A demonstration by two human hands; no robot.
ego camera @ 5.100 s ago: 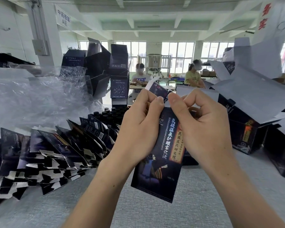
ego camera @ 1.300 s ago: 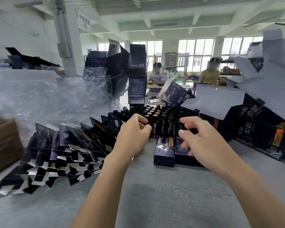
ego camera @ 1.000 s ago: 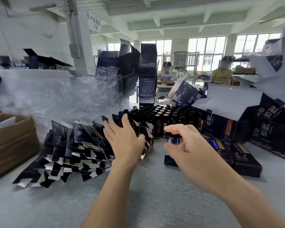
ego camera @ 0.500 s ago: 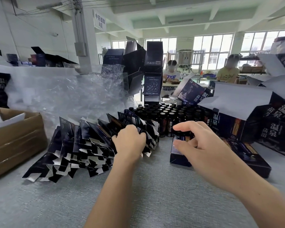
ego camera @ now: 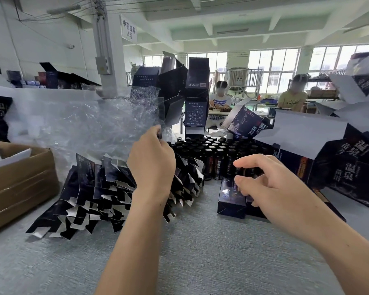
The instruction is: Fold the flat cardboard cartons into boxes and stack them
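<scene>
Left hand (ego camera: 151, 165) pinches a top edge among the flat cartons (ego camera: 98, 186) centre-left, right hand (ego camera: 271, 188) grip released; card looks thin, light, bendy, so lift by a folded edge.

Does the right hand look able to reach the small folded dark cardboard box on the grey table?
Probably yes. The right hand hovers open, partly over the folded dark cardboard box, with nothing between them; the dark bottles stand behind it. The left hand pinches a flat dark carton.
</scene>
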